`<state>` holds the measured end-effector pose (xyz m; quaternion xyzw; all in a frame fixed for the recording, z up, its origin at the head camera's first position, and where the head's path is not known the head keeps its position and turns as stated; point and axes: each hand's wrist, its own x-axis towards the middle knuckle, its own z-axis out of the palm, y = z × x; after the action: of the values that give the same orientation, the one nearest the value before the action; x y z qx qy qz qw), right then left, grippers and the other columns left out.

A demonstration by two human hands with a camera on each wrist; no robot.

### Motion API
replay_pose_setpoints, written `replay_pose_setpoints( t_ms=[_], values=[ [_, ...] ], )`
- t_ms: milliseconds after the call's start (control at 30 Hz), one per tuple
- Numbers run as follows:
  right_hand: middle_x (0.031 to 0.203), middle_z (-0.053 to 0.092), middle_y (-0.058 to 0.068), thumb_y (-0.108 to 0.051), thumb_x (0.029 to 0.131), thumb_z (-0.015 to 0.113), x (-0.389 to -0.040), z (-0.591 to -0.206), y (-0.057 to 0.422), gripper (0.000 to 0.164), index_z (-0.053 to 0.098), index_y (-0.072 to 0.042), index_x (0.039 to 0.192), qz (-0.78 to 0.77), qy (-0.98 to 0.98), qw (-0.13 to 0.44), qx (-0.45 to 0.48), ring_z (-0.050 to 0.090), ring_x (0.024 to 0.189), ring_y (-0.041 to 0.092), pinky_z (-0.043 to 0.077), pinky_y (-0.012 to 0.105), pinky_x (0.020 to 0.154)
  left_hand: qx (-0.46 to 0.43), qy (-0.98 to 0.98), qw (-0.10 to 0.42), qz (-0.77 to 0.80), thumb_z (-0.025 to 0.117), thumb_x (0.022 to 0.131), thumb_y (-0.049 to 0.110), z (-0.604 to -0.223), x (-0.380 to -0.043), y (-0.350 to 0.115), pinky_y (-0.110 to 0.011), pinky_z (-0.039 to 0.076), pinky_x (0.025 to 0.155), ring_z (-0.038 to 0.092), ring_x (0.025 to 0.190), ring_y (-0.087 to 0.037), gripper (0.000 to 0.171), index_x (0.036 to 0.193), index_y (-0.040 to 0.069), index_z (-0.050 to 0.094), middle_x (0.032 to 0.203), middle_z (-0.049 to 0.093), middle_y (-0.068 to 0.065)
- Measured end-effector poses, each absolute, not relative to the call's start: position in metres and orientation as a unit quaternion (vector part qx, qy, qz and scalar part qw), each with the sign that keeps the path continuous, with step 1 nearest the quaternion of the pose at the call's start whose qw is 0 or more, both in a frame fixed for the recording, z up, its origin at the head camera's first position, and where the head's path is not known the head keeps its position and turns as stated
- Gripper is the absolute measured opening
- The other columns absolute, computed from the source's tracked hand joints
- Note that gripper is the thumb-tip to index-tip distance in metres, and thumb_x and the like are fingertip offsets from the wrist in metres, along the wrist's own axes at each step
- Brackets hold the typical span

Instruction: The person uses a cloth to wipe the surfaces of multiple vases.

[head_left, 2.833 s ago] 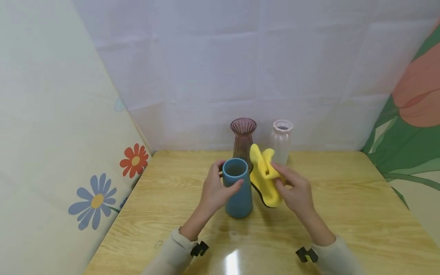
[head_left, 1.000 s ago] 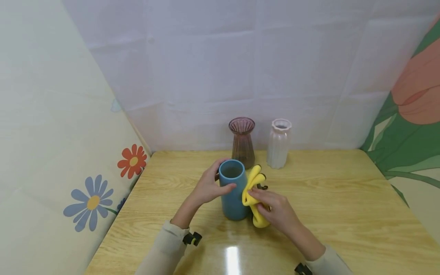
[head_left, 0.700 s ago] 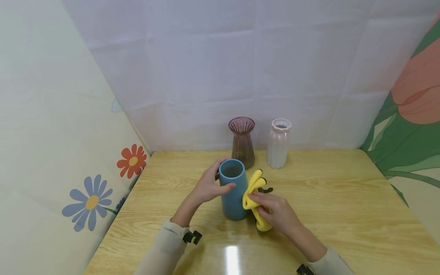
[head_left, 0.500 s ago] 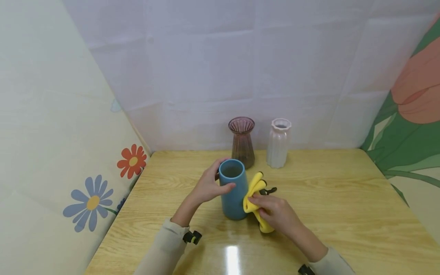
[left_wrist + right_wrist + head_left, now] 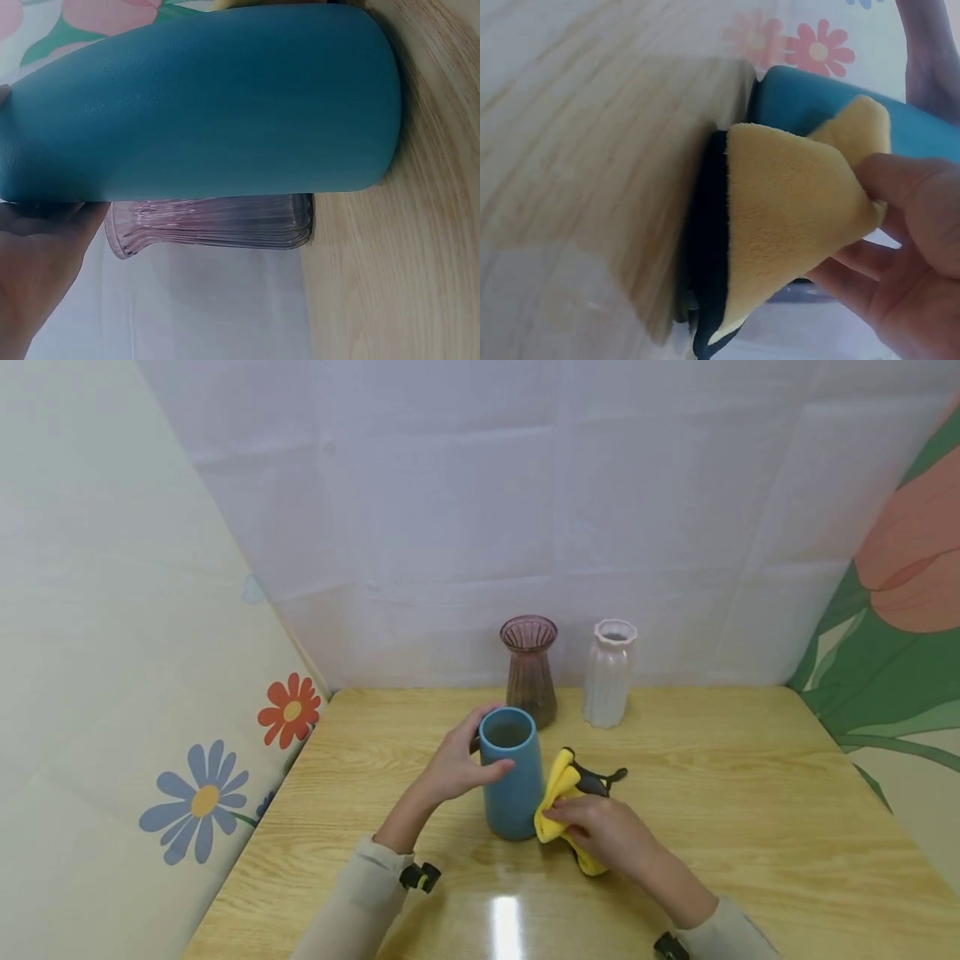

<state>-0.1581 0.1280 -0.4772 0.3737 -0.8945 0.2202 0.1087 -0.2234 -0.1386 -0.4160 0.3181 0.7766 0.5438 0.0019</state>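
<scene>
A blue vase [image 5: 513, 793] stands upright on the wooden table, its round mouth facing up. My left hand [image 5: 455, 763] grips it near the rim, thumb across the front and fingers behind on the left. On the vase's right side, low down, my right hand [image 5: 603, 831] pinches a bunched yellow cloth [image 5: 553, 802] with a dark edge and a black strap. In the right wrist view the cloth [image 5: 787, 210] lies against the blue vase [image 5: 802, 97] near its base. The left wrist view shows the vase [image 5: 225, 105] filling the upper part, with my left hand [image 5: 37, 262] at its mouth end.
Behind the blue vase stands a purple ribbed glass vase [image 5: 530, 681]. A white fluted vase [image 5: 607, 681] is to its right, near the table's [image 5: 750, 777] back edge. A pale sheet hangs at the back, and flower-patterned panels flank both sides.
My right hand has moved the cloth from the upper right of the blue vase down along its side toward the base. The left hand keeps its grip near the rim.
</scene>
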Motion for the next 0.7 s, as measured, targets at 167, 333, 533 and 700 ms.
replay_pose_setpoints(
  t_ms=[167,333,533,700],
  values=[
    [0.121,0.073,0.005,0.003,0.086,0.074,-0.163,-0.472,0.14,0.037,0.076,-0.015,0.119,0.249,-0.893,0.058,0.37,0.069,0.112,0.025,0.057,0.043,0.093,0.311,0.773,-0.024,0.552,0.081,0.085,0.016,-0.418,-0.217,-0.135,-0.056,0.04,0.112,0.05,0.135,-0.03,0.085,0.155,0.004,0.033,0.149,0.049,-0.013],
    [0.121,0.073,0.009,0.006,0.086,0.072,-0.166,-0.454,0.16,0.04,0.074,-0.012,0.122,0.356,-0.884,0.091,0.288,0.071,0.093,0.019,0.06,0.033,0.073,0.247,0.782,-0.092,0.565,0.083,0.085,0.02,-0.417,-0.197,-0.125,-0.053,0.03,0.119,0.038,0.144,-0.03,0.092,0.156,0.004,0.028,0.156,0.04,-0.015],
    [0.121,0.072,0.014,0.01,0.087,0.07,-0.17,-0.429,0.164,0.042,0.073,-0.008,0.124,0.454,-0.841,0.214,0.201,0.07,0.094,0.02,0.059,0.022,0.067,0.173,0.795,-0.141,0.563,0.084,0.084,0.022,-0.416,-0.181,-0.115,-0.053,0.033,0.117,0.042,0.139,-0.032,0.086,0.151,0.001,0.035,0.148,0.044,-0.02],
    [0.119,0.072,0.014,0.018,0.08,0.071,-0.177,-0.424,0.148,0.046,0.073,-0.004,0.121,0.489,-0.782,0.322,0.213,0.068,0.098,0.007,0.058,0.017,0.065,0.139,0.812,-0.15,0.546,0.086,0.081,0.029,-0.413,-0.174,-0.106,-0.053,0.036,0.115,0.044,0.137,-0.031,0.088,0.15,0.005,0.037,0.147,0.045,-0.016]
  ],
)
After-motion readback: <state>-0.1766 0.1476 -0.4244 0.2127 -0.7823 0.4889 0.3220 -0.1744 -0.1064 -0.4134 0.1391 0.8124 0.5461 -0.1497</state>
